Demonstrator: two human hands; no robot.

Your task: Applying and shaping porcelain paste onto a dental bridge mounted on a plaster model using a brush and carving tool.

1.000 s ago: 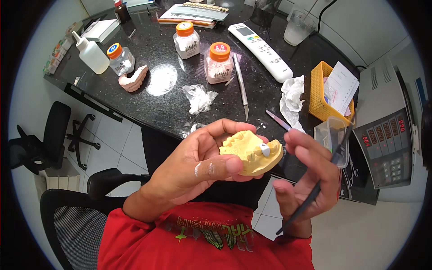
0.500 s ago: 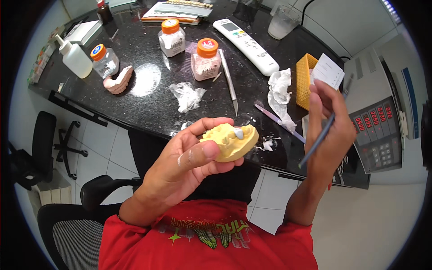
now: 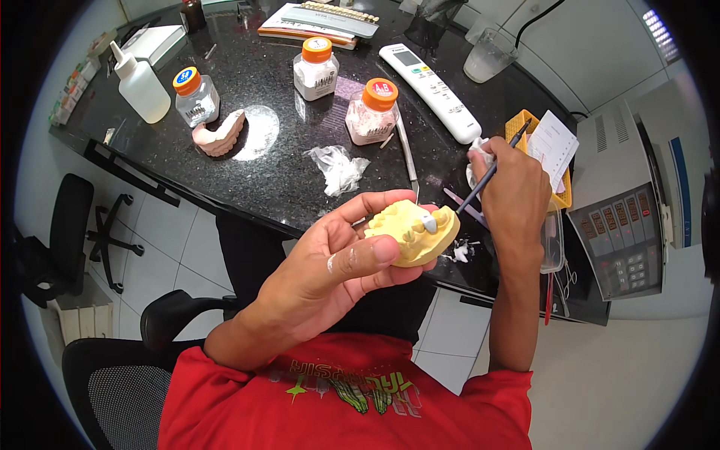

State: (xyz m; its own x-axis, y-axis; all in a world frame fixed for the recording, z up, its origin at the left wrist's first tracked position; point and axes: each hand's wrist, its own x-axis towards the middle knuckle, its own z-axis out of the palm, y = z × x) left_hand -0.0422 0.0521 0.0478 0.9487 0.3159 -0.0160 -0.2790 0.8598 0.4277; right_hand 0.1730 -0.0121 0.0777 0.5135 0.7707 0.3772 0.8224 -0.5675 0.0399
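Observation:
My left hand [image 3: 345, 262] grips a yellow plaster dental model [image 3: 400, 241] with a small pale grey-white tooth piece [image 3: 429, 223] on one side. My right hand [image 3: 511, 187] holds a thin dark brush-like instrument [image 3: 488, 175], pointing down toward the model's right, and its fingertips are on crumpled white tissue [image 3: 480, 150], largely hidden by the hand. A lilac tool [image 3: 454, 197] and white scraps [image 3: 461, 250] lie beside the model on the dark counter [image 3: 262, 187]. A metal knife [image 3: 407, 154] lies beyond the model, alongside a jar with pink powder [image 3: 371, 121].
Further back are two more orange-capped jars [image 3: 315, 75], a squeeze bottle [image 3: 146, 94], a pink model [image 3: 220, 139], a plastic wad [image 3: 334, 165], a white remote [image 3: 439, 97], a cup [image 3: 487, 60], a yellow basket [image 3: 562, 196] and a clear box [image 3: 552, 257]. A grey machine [image 3: 622, 210] stands right.
My right hand has risen from low on the right and moved forward and inward onto the crumpled tissue with the instrument. My left hand still holds the model, slightly shifted and higher than at first.

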